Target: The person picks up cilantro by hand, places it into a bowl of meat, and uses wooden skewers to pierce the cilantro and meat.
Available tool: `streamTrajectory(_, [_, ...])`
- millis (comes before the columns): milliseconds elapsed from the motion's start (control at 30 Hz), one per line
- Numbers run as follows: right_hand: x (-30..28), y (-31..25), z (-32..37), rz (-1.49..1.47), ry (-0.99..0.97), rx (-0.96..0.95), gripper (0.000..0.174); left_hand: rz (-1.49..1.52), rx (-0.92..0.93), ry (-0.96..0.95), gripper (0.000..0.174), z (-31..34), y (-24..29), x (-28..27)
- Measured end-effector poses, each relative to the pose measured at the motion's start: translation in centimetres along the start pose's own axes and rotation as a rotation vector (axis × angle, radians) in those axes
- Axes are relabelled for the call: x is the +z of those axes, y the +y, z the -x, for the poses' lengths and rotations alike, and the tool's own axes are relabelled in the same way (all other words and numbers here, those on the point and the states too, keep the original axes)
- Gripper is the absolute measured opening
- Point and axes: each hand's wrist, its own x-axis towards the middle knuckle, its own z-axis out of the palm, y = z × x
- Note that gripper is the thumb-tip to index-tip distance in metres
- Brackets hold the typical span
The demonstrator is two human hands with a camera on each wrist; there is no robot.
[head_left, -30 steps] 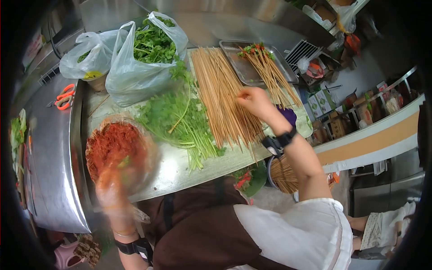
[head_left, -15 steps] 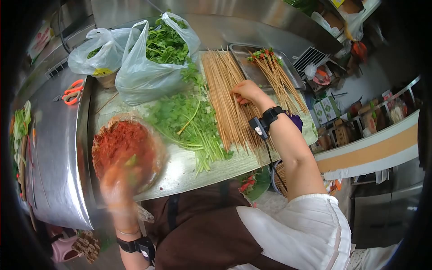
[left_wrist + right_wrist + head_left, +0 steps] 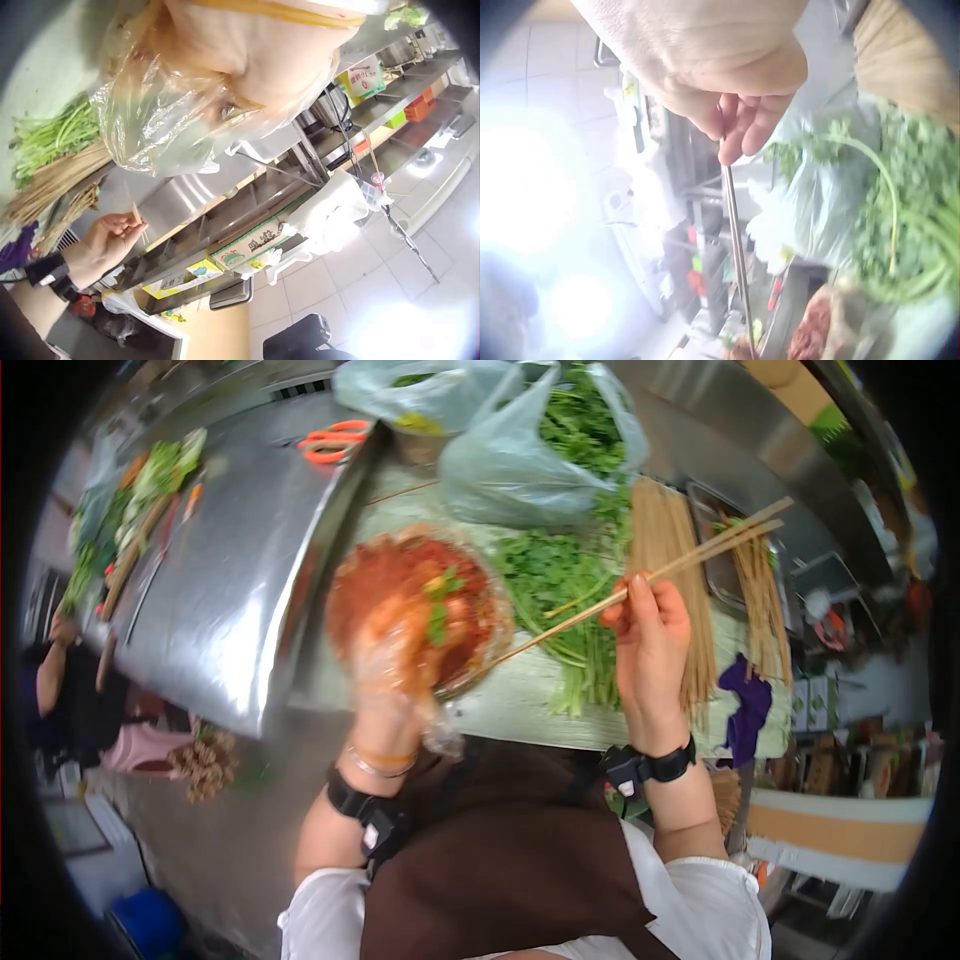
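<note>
My left hand (image 3: 390,655), in a clear plastic glove smeared with red sauce, is over a bowl of red-coated meat (image 3: 365,575). Its fingers hold a sprig of cilantro (image 3: 438,610) with a red-coated piece. With thumb and fingertips, my right hand (image 3: 655,645) pinches bamboo skewers (image 3: 562,627), their lower tips pointing at the bowl's right rim. In the right wrist view the skewers (image 3: 739,255) run down from the fingertips. The glove's loose plastic (image 3: 161,112) fills much of the left wrist view and hides the left fingers there.
Loose cilantro (image 3: 560,575) lies right of the bowl, below a plastic bag (image 3: 515,480) of greens. Beyond it are a bundle of skewers (image 3: 660,525), a metal tray (image 3: 720,575) with filled skewers, and a purple cloth (image 3: 745,710). Orange-handled scissors (image 3: 335,442) lie on the steel counter (image 3: 235,560).
My right hand has left the skewer bundle and come toward the bowl with skewers in its fingers. The left hand stays at the bowl, now holding the cilantro up. The head view has swung left.
</note>
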Motion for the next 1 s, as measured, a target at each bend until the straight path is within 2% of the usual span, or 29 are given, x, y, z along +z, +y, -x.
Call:
streamTrajectory(67, [1.9,1.8,1.6,-0.048,-0.036,-0.007,0.011,0.067,-0.045,-0.063,0.028,-0.4,0.0,0.4])
streamTrajectory(167, [3.6,2.8,3.7,0.02,-0.132,0.008,0.013,0.035,-0.042,0.031,0.027,0.5,0.9,0.9])
streamTrajectory(267, [3.9,2.7,4.8,-0.056,-0.37,0.112,0.014,-0.064,-0.068,-0.021,0.031,-0.1,0.8,-0.2])
streamTrajectory(367, [3.2,1.8,4.5,0.046,-0.571,0.198,0.016,-0.325,-0.051,-0.019,0.032,-0.3,0.8,-0.7])
streamTrajectory(433, [3.2,0.7,4.1,0.138,-0.676,0.243,0.019,-0.413,-0.014,-0.016,0.023,-0.1,0.8,-1.2])
streamTrajectory(533, [3.2,-1.1,3.5,0.156,-0.674,0.338,0.021,-0.643,0.079,-0.06,0.017,0.0,1.0,-1.5])
streamTrajectory(567, [3.0,-1.6,3.0,0.091,-0.621,0.281,0.022,-0.737,0.117,-0.084,0.016,0.0,1.1,-1.5])
streamTrajectory(633, [2.4,-2.4,1.7,-0.037,-0.516,0.166,0.024,-0.72,0.149,-0.062,0.016,0.4,1.1,-0.8])
streamTrajectory(733, [2.1,-1.6,0.3,-0.107,-0.357,0.206,0.024,-0.778,0.119,-0.076,0.016,0.5,1.0,-0.7])
streamTrajectory(1000, [1.7,0.1,0.4,-0.077,-0.385,0.285,0.024,-0.773,0.162,-0.071,0.018,0.5,0.7,-0.6])
